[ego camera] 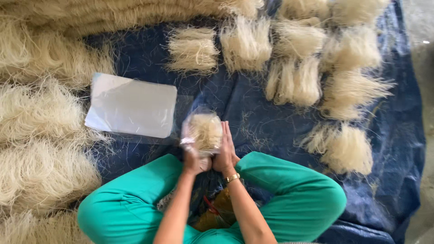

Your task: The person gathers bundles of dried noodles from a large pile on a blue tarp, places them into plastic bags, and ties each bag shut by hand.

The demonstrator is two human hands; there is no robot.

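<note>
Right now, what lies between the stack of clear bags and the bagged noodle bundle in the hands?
Head view: only bare blue tarp separates the bag stack from the bundle.

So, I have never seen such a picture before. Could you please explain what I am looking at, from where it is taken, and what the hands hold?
There is one picture, from a camera worn on a person's head, looking down. No machine: two bare hands. The person sits cross-legged in green trousers on a blue sheet. The left hand and right hand together hold a clear bag filled with thin pale noodles. Beside it lies a stack of empty clear bags. Small noodle bundles lie ahead and to the right; big noodle heaps lie on the left.
</note>
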